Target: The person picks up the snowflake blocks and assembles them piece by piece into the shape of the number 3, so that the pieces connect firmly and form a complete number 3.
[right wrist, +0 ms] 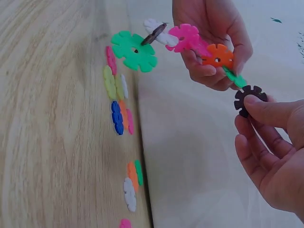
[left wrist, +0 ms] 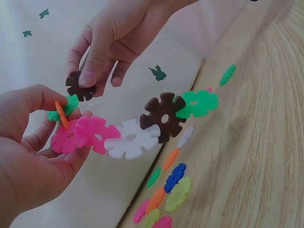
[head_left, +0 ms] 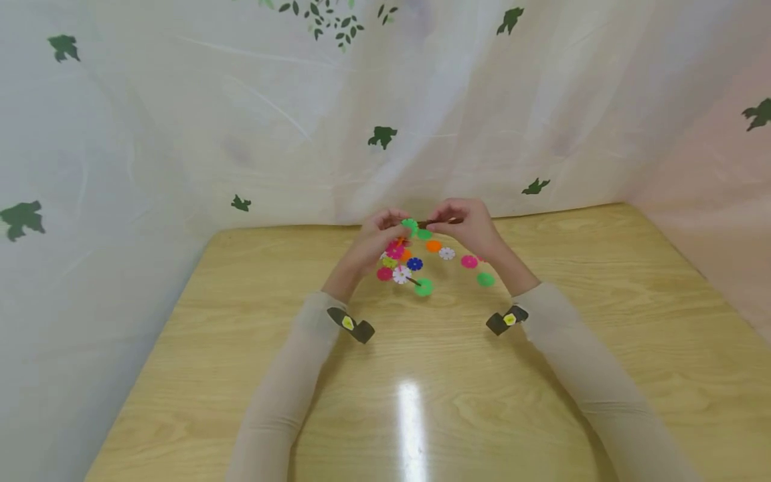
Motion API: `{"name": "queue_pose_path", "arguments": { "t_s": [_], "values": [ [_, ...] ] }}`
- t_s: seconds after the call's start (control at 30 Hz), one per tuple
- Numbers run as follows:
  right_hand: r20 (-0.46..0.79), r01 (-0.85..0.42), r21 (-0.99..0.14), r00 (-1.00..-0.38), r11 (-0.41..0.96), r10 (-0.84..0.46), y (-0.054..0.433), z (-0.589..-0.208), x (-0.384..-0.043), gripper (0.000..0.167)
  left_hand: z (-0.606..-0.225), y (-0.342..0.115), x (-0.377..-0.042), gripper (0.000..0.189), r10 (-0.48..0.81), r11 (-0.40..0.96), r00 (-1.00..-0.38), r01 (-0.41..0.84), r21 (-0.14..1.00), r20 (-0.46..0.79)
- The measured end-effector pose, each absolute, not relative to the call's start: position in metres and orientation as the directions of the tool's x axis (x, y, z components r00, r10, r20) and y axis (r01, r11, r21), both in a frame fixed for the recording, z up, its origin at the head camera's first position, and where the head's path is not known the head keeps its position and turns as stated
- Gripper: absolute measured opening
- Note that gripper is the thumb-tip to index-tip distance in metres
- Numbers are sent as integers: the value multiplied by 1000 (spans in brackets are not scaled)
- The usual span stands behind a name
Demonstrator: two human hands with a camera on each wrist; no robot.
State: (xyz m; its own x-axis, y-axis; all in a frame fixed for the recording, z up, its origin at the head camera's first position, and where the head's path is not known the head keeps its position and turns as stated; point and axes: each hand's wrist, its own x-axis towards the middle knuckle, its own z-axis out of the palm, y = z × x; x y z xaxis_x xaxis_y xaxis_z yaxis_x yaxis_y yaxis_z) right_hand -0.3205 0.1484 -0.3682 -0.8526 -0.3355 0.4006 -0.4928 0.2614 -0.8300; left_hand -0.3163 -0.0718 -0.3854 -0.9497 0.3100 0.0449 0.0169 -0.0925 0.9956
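Observation:
My left hand (head_left: 372, 244) holds a chain of slotted plastic flower discs: two pink discs, an orange disc (right wrist: 218, 56) and a green disc (left wrist: 56, 114) lie at its fingers. Beyond them the chain runs through a white disc (left wrist: 133, 139) and a brown disc (left wrist: 164, 118) to a green disc (right wrist: 134, 51) at the free end. Between thumb and fingers, my right hand (head_left: 471, 224) pinches another brown disc (right wrist: 250, 100). This disc sits right by the small green one at the left fingers; whether their slots are joined I cannot tell.
Loose discs lie on the wooden table (head_left: 259, 288) below the hands, among them a blue disc (left wrist: 175, 177), a yellow disc (left wrist: 178, 194), a white disc (head_left: 447, 254) and a green disc (head_left: 485, 279). A pale curtain (head_left: 289, 134) hangs behind the table's far edge.

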Motion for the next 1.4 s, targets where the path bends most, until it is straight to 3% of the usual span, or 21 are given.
{"name": "queue_pose_path", "arguments": {
  "t_s": [0.67, 1.03, 1.4],
  "values": [
    [442, -519, -834, -831, 185, -337, 144, -371, -316, 7, -379, -71, -312, 16, 331, -157, -942, 4, 988, 56],
    [535, -602, -783, -781, 158, -323, 142, -372, -314, 7, -375, -71, -310, 15, 334, -166, -940, 18, 986, 74],
    [517, -584, -803, -783, 121, -345, 145, -368, -309, 9, -373, -73, -308, 15, 362, -162, -926, 51, 985, 107]
  ]
}}
